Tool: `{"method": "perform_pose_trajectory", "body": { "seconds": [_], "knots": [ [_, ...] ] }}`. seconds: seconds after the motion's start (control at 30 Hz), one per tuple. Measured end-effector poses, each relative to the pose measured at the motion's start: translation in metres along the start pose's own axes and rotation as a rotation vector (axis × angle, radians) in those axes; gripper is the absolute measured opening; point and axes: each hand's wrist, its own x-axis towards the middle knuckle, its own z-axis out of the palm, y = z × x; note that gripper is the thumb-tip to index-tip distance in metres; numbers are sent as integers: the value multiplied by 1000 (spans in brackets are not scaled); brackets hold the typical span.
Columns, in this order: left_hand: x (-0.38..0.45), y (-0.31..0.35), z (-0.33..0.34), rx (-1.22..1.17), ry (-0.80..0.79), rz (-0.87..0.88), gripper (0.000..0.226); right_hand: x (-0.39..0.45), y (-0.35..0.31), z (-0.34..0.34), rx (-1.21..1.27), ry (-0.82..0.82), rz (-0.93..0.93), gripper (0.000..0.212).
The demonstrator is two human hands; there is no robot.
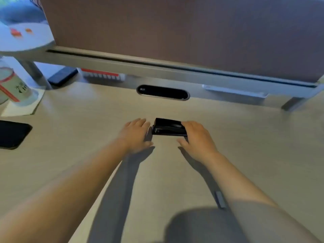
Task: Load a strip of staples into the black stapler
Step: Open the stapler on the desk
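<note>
The black stapler (169, 128) lies closed on the desk (87, 137) in front of me, lengthwise left to right. My right hand (197, 137) rests over its right end, fingers draped on top and thumb spread wide, not yet clamped. My left hand (135, 133) is flat and empty just beside the left end, not quite touching. The staple strip (220, 199) lies well apart, near my right forearm. I judge this to be the pick-up before opening. To do it well I should pinch the base firmly with one hand, leaving the top arm free to swing up, and keep the channel facing me so the strip drops in straight.
</note>
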Motion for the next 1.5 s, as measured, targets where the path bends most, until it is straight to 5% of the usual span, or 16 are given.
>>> {"method": "perform_pose_trajectory", "body": {
  "seconds": [0.23,0.47,0.8,1.07,1.23,1.5],
  "knots": [
    [34,-14,9,-211,87,26,71,42,-9,21,114,81,0,55],
    [41,-19,23,-479,291,19,44,54,-11,33,225,180,27,32],
    [44,-20,28,-503,345,51,41,52,-7,35,413,323,-8,28],
    [45,-22,32,-451,342,73,42,41,-5,36,779,607,138,34],
    [44,-21,31,-431,338,79,43,39,7,35,953,821,437,27],
    [42,-17,31,-459,337,59,42,31,21,40,941,863,574,23]
  ]
}}
